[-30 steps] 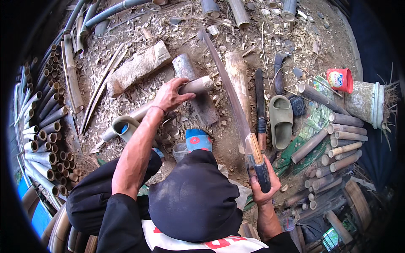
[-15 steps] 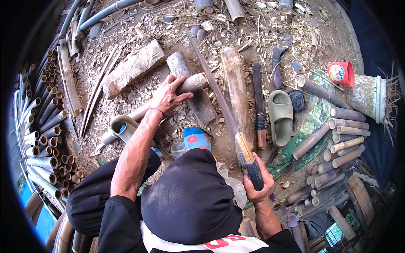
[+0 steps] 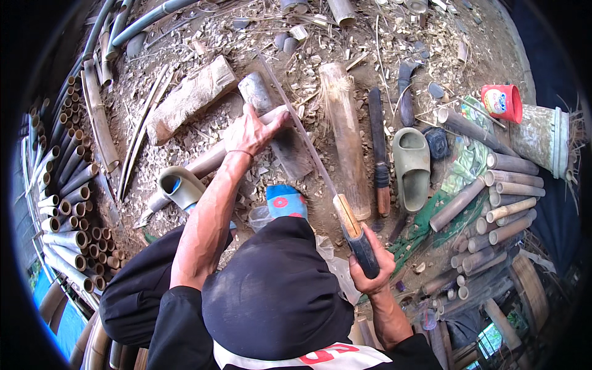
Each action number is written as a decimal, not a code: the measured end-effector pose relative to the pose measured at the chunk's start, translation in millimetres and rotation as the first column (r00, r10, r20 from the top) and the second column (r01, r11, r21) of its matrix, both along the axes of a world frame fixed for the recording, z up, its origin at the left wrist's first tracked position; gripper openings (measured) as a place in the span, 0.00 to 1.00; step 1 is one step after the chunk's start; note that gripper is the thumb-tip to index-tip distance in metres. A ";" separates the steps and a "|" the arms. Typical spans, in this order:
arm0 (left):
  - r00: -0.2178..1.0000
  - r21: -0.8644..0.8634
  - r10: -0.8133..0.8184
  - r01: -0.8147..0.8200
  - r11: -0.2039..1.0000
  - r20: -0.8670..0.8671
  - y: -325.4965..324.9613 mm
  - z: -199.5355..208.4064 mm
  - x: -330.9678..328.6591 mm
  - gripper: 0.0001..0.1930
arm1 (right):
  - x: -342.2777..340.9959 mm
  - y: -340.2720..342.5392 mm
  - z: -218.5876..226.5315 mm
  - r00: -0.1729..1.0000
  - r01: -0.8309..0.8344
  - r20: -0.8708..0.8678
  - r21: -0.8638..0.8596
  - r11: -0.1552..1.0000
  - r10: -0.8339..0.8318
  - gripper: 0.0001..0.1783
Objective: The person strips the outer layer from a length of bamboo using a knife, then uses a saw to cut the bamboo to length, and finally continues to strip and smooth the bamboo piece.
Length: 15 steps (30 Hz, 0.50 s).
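My left hand (image 3: 250,134) presses down on a bamboo pole (image 3: 208,160), its fingers wrapped over it near the right end. The pole lies slanted across a short grey log (image 3: 290,154), and its lower part passes under the foot in an olive slipper (image 3: 182,187). A handsaw (image 3: 301,128) is in my right hand (image 3: 373,265), which is closed round its black and wooden handle. The long, thin blade points up and left, passing right beside the pole's end; whether it touches cannot be told.
A pale thick log (image 3: 194,98) lies beyond my left hand. Right of the saw are a bamboo post (image 3: 345,142), a sheathed blade (image 3: 378,154) and an empty slipper (image 3: 411,169). Cut bamboo is stacked left (image 3: 74,191) and right (image 3: 512,228). Wood chips litter the ground.
The saw has shifted left, its blade now closer to the pole's end. My left hand has moved slightly right and up, and less of the pole sticks out past it.
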<state>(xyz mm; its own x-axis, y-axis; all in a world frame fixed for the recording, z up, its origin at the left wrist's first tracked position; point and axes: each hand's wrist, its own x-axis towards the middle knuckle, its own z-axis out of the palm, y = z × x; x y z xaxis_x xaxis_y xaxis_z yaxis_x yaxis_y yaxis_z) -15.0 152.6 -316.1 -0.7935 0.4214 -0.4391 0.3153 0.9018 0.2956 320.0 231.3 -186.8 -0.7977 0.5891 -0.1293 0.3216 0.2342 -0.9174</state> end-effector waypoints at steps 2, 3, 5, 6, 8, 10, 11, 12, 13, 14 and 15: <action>1.000 -0.007 0.011 -0.011 1.000 -0.005 -0.7 -1.8 0.2 0.47 | 5.9 -1.7 -0.7 1.000 0.003 -0.017 0.060 0.998 -0.002 0.34; 1.000 -0.010 0.017 -0.017 1.000 -0.009 -1.2 -3.3 -0.1 0.46 | 9.4 -2.6 -0.8 1.000 0.005 -0.026 0.089 0.996 -0.003 0.34; 1.000 -0.005 0.013 -0.013 1.000 -0.020 -0.1 -5.7 0.4 0.46 | 13.7 -2.6 0.2 1.000 -0.006 -0.022 0.102 0.995 0.008 0.34; 1.000 -0.010 0.010 -0.010 1.000 -0.023 0.7 -5.8 0.6 0.46 | 14.0 -2.3 -3.0 1.000 -0.011 -0.024 0.115 0.993 0.014 0.34; 0.999 0.012 0.013 -0.013 1.000 -0.035 -1.2 -6.4 1.0 0.44 | 1.8 0.3 -8.2 0.999 -0.025 -0.018 0.102 0.994 0.027 0.34; 0.999 0.074 0.021 -0.018 0.997 -0.043 -2.7 -10.0 3.4 0.41 | -37.6 5.2 -21.5 1.000 -0.008 0.011 0.018 1.000 0.008 0.33; 0.999 0.065 0.016 -0.013 0.998 -0.044 -0.4 -9.8 3.4 0.41 | -48.8 7.2 -24.7 1.000 0.002 0.023 -0.019 1.000 -0.001 0.33; 0.999 0.056 0.012 -0.009 0.998 -0.045 1.9 -9.8 3.9 0.41 | -47.7 7.3 -24.0 1.000 0.012 0.018 -0.014 1.000 -0.012 0.33; 0.999 0.048 0.007 -0.005 0.999 -0.045 4.2 -10.0 4.0 0.41 | -43.8 6.2 -22.7 1.000 0.023 0.012 -0.009 1.000 -0.022 0.32; 0.999 0.044 0.004 -0.002 0.999 -0.045 0.1 -11.1 5.1 0.41 | -36.7 2.4 -22.0 1.000 0.026 0.009 -0.015 1.000 -0.025 0.32; 0.999 0.043 0.003 -0.001 0.999 -0.047 -4.2 -11.6 4.5 0.41 | -18.6 -1.0 -19.6 1.000 0.007 -0.002 0.064 0.998 -0.007 0.32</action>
